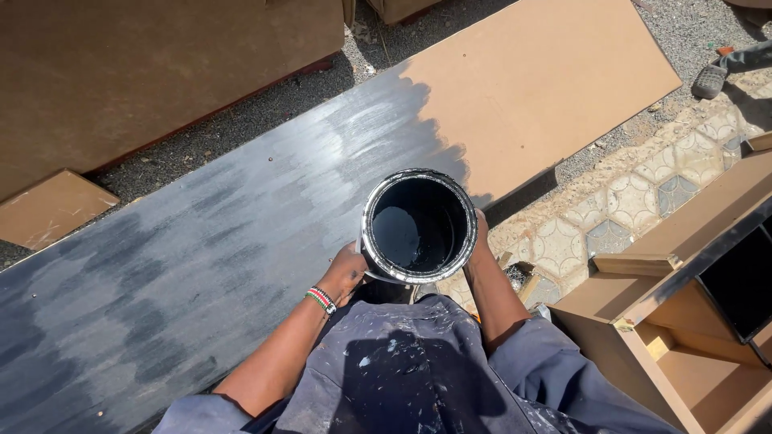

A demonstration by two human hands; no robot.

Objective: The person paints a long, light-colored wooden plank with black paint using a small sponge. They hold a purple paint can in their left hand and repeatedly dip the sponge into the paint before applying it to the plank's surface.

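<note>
Paint can (418, 227): open, black paint inside, held upright over the near edge of the board (241, 241).
Left hand (344, 273): pressed on the can's left side.
Right hand (481, 241): wrapped on its right side.
Board: painted black left of the can, bare brown beyond.
Open room: gravel (700, 32) past the board's far end; patterned paving (635, 201) right of the can, before a wooden cabinet (683, 321).

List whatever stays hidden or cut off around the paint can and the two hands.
- Head view: the right hand is mostly hidden behind the paint can.
- The can's base and outer wall are blocked by its own rim.
- The left hand hides its fingertips under the can.
- The half-painted board runs off the left edge.
- A shoe at top right: its wearer is out of frame.
</note>
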